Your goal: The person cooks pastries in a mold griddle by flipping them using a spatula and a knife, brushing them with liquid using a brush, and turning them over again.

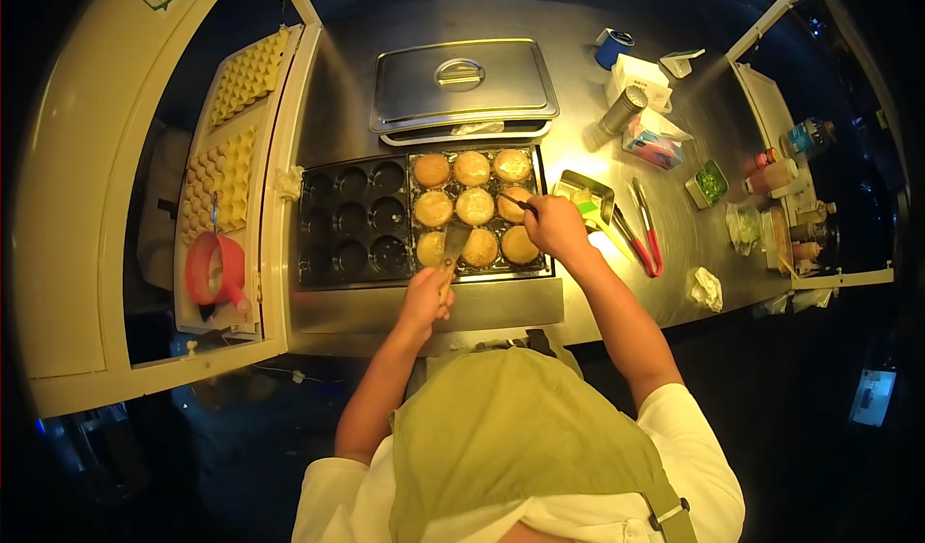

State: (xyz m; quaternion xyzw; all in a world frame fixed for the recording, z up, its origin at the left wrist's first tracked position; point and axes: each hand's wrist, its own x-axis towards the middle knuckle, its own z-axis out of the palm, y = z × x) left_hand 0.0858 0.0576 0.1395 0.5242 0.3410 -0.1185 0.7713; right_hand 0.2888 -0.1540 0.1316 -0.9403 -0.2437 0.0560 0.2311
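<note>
My left hand [425, 300] is closed around the wooden handle of a metal spatula [457, 242], whose blade sits over the pan between the middle cakes. My right hand [558, 226] grips a slim dark-handled tool [519, 202] whose tip points toward the middle row; its exact kind I cannot make out. Several round golden cakes [475, 206] sit in the right half of the black moulded griddle [421, 158], in three rows of three. The griddle's left half shows bare round moulds [352, 215].
A lidded steel pan [414, 80] stands behind the griddle. To the right are a metal tray [567, 179], red-handled tongs [649, 244], a shaker [621, 111], a tissue box [655, 140] and chopped greens [711, 185]. Egg trays [224, 172] and a pink pot [214, 265] are on the left.
</note>
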